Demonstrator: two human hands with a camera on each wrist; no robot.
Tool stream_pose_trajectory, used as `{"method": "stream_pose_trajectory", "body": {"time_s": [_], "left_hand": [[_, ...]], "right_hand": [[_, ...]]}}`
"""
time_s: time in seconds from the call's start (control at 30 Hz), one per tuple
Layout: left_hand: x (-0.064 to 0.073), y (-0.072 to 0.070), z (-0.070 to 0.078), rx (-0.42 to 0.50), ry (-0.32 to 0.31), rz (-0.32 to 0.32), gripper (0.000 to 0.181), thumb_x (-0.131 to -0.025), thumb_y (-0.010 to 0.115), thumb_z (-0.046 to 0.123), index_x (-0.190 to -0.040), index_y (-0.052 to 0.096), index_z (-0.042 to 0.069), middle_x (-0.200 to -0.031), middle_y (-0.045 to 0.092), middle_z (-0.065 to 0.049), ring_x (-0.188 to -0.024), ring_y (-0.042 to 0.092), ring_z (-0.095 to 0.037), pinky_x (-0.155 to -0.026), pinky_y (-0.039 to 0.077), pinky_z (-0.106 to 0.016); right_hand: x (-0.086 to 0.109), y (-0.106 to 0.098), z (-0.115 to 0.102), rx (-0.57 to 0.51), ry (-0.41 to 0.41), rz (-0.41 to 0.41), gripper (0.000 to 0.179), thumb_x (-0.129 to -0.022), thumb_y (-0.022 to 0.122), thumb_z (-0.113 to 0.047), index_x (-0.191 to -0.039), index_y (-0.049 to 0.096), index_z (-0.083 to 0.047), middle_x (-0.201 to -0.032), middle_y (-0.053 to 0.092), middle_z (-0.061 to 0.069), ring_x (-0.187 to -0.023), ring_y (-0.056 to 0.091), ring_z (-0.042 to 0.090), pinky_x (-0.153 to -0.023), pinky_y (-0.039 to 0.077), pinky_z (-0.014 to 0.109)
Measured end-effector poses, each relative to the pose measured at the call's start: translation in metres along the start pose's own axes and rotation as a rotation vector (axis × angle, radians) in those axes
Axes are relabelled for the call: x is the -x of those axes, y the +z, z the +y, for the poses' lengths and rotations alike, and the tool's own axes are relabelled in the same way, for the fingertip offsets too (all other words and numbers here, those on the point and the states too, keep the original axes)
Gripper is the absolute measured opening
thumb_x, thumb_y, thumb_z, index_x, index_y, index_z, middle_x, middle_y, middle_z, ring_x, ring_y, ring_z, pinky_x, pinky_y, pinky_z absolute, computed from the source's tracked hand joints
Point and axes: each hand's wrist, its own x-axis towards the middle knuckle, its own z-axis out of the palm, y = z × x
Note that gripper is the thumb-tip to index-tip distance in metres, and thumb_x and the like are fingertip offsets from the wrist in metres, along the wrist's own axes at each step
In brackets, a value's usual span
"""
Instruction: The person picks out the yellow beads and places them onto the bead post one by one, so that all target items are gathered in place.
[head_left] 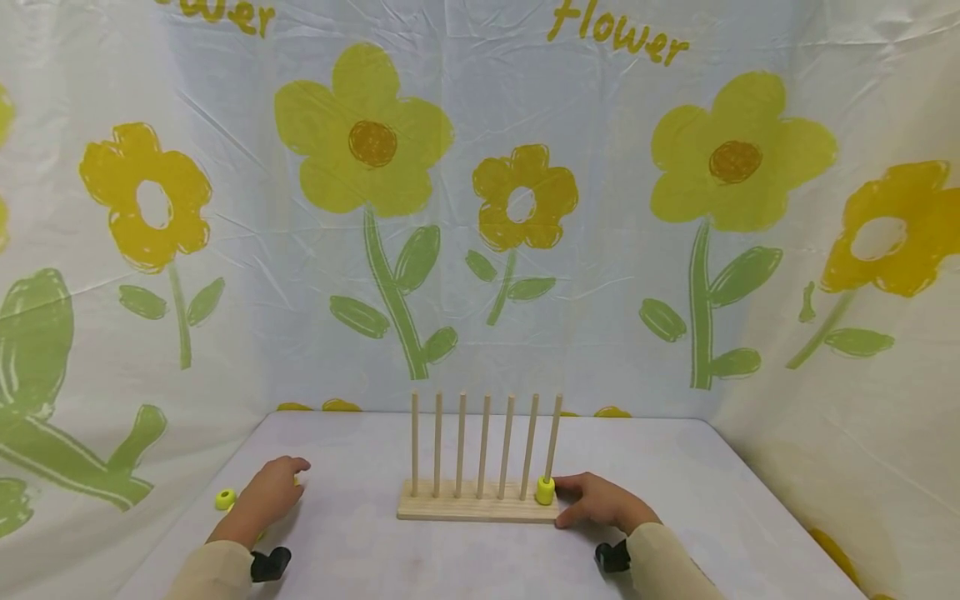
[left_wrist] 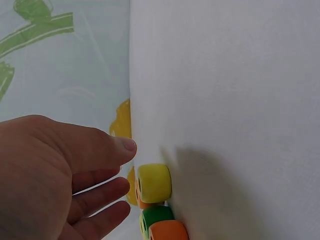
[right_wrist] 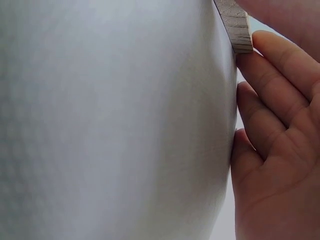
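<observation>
A wooden peg stand (head_left: 480, 508) with several upright pegs stands on the table. Yellow bead material (head_left: 545, 493) sits low around its rightmost peg; whether one bead or two, I cannot tell. My right hand (head_left: 600, 502) holds the stand's right end, thumb at the front corner and fingers behind; in the right wrist view the fingertips meet the wooden end (right_wrist: 237, 30). Over at the left, my left hand (head_left: 273, 492) hovers with extended fingers and nothing in them. Close by its fingertips lie a yellow bead (left_wrist: 155, 183), a green bead (left_wrist: 157, 214) and an orange bead (left_wrist: 169, 231).
Another yellow-green bead (head_left: 225, 499) lies left of my left hand, near the left edge of the pale table (head_left: 345, 550). A flower-printed cloth (head_left: 480, 350) hangs behind the table and along both sides.
</observation>
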Motion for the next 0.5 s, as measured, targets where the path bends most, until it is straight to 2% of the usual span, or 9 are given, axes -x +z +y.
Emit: {"method": "stream_pose_trajectory", "body": {"time_s": [0.5], "left_hand": [[-0.0034,0.0008,-0.0058,0.006,-0.016,-0.026,0.034,-0.089,0.061,0.0,-0.123,0.06,-0.005,-0.125,0.055,-0.029,-0.119,0.048,-0.049,-0.1,0.041,-0.062]], "right_hand": [[0.0008,-0.0001,-0.0002,-0.003,-0.018,-0.004,0.07,-0.07,0.086,-0.021,-0.134,0.059,-0.007,-0.14,0.054,0.016,-0.136,0.041,0.042,-0.11,0.026,0.065]]}}
